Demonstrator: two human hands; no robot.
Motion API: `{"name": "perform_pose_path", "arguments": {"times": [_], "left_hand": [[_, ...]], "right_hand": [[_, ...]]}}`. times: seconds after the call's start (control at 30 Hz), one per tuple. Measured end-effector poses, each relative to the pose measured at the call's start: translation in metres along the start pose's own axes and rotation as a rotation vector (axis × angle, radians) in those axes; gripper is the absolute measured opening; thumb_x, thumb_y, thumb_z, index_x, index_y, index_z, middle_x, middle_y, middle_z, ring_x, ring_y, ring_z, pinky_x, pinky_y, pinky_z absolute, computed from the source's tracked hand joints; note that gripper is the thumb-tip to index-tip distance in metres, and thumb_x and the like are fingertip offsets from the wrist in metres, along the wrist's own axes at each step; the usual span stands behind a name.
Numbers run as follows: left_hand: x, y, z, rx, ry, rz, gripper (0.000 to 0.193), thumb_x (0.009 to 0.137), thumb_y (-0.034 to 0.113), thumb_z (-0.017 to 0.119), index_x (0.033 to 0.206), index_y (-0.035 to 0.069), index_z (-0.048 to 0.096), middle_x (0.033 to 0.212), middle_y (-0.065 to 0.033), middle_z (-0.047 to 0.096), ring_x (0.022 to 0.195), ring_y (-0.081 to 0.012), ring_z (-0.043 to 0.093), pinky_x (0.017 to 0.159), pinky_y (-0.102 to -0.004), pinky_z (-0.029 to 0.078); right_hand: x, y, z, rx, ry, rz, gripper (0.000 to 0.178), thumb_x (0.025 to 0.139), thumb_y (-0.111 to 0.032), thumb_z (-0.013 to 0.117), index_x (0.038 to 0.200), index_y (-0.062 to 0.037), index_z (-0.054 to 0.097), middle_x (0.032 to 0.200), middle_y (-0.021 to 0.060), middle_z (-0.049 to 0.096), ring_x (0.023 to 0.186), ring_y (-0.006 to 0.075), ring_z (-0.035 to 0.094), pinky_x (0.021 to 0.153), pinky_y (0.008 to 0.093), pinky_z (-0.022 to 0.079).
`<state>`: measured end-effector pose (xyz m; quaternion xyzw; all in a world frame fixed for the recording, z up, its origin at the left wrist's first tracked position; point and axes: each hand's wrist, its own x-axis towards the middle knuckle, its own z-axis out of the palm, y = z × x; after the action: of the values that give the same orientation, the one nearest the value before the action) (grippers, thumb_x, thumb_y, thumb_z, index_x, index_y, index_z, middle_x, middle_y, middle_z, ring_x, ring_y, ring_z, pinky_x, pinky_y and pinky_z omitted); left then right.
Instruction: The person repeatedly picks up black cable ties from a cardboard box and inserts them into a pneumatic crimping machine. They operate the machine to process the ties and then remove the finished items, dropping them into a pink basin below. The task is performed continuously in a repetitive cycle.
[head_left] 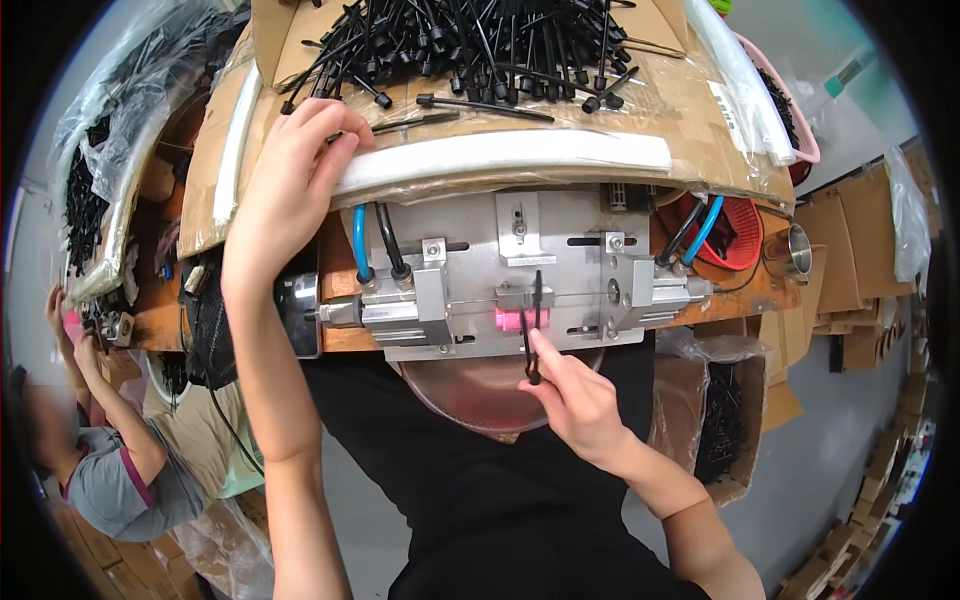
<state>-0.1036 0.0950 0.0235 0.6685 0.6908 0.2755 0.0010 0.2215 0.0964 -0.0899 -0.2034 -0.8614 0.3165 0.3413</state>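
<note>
My left hand [290, 180] is at the front left of a pile of black plastic rods with thick capped ends [470, 45]. Its thumb and fingers are pinched around the end of one black rod [415, 122] lying on the cardboard. In front of the metal fixture [520, 290], my right hand [580, 405] grips thin black plastic pieces [530, 350] between thumb and forefinger. They stick up over a pink block [513, 319] at the middle of the fixture. Metal cylinder blocks [410, 305] with blue and black hoses flank that block.
A white padded strip [510, 152] edges the cardboard tray. Below the fixture sits a clear reddish bowl [490, 395]. At right are a red basket [735, 240], a metal cup [790, 250] and a carton of black parts [720, 430]. Another person [120, 470] works at far left.
</note>
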Motion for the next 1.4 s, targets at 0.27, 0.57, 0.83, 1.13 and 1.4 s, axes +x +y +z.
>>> {"name": "perform_pose_path", "arguments": {"times": [0.27, 0.57, 0.83, 1.13, 1.4], "left_hand": [[-0.022, 0.034, -0.008, -0.118, 0.010, 0.001, 0.031, 0.080, -0.009, 0.060, 0.108, 0.003, 0.064, 0.096, -0.0077, 0.061, 0.080, -0.0211, 0.056, 0.077, -0.0307, 0.047], [-0.128, 0.147, 0.102, -0.017, 0.007, 0.008, 0.061, 0.078, 0.001, 0.064, 0.137, -0.006, 0.048, 0.097, -0.0090, 0.054, 0.083, -0.0224, 0.052, 0.073, -0.0321, 0.045], [-0.125, 0.156, 0.131, 0.072, -0.124, -0.107, 0.073, 0.076, -0.005, 0.060, 0.145, -0.005, 0.037, 0.102, -0.0116, 0.050, 0.090, -0.0265, 0.050, 0.084, -0.0362, 0.045], [-0.027, 0.103, 0.058, -0.010, 0.232, -0.064, 0.030, 0.083, -0.003, 0.060, 0.112, 0.005, 0.064, 0.105, -0.0118, 0.058, 0.100, -0.0310, 0.053, 0.089, -0.0402, 0.043], [0.043, 0.021, 0.021, -0.181, -0.170, 0.152, 0.011, 0.088, -0.002, 0.057, 0.097, 0.003, 0.061, 0.097, -0.0081, 0.060, 0.089, -0.0230, 0.056, 0.080, -0.0309, 0.045]], "right_hand": [[0.016, 0.004, -0.011, -0.078, -0.170, 0.015, 0.066, 0.079, 0.000, 0.073, 0.139, 0.0030, 0.048, 0.071, 0.0096, 0.053, 0.064, 0.0226, 0.054, 0.063, 0.0347, 0.047], [0.206, 0.049, -0.113, -0.821, -0.015, -0.523, 0.028, 0.082, -0.007, 0.068, 0.110, -0.0091, 0.069, 0.077, 0.0048, 0.066, 0.068, 0.0212, 0.064, 0.056, 0.0298, 0.049], [0.178, 0.010, -0.130, 0.167, 0.353, 0.053, 0.026, 0.093, -0.001, 0.057, 0.119, 0.0032, 0.063, 0.098, 0.0175, 0.072, 0.081, 0.0199, 0.070, 0.063, 0.0242, 0.051], [0.009, 0.003, -0.026, 0.024, 0.119, -0.098, 0.039, 0.071, 0.013, 0.075, 0.106, 0.0064, 0.060, 0.089, 0.0175, 0.069, 0.076, 0.0288, 0.068, 0.066, 0.0328, 0.056], [0.002, 0.013, 0.016, -0.016, -0.013, -0.021, 0.065, 0.077, 0.005, 0.074, 0.137, 0.0042, 0.049, 0.073, 0.0091, 0.058, 0.063, 0.0209, 0.058, 0.058, 0.0339, 0.048]]}}
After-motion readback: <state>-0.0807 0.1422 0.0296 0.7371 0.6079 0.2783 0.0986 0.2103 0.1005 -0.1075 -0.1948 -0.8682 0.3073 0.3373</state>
